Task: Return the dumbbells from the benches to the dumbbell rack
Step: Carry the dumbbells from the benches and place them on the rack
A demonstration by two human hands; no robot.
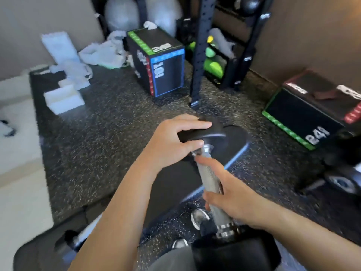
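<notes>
— Where is the dumbbell (212, 180)?

— In both hands, over the black bench (172, 184) with the blue edge. It lies slanted, one head far from the person and the other close to the body. I cannot tell whether it touches the pad.

— How does the left hand (172, 141) hold it?

— Its fingers and thumb curl round the rim of the far head (205, 133), fingers on top and thumb beneath.

— And the right hand (236, 200)?

— It wraps the knurled chrome handle, with the thumb lying along the bar. The near head (234, 251) sits just below that wrist, low in the frame.

— What lies around?

— A speckled dark floor (97, 124). Beyond the bench stands a black box (156, 61) with green, blue and red edges, and just beside it a perforated post (199, 49). White foam (62, 98) lies well to the left.
</notes>
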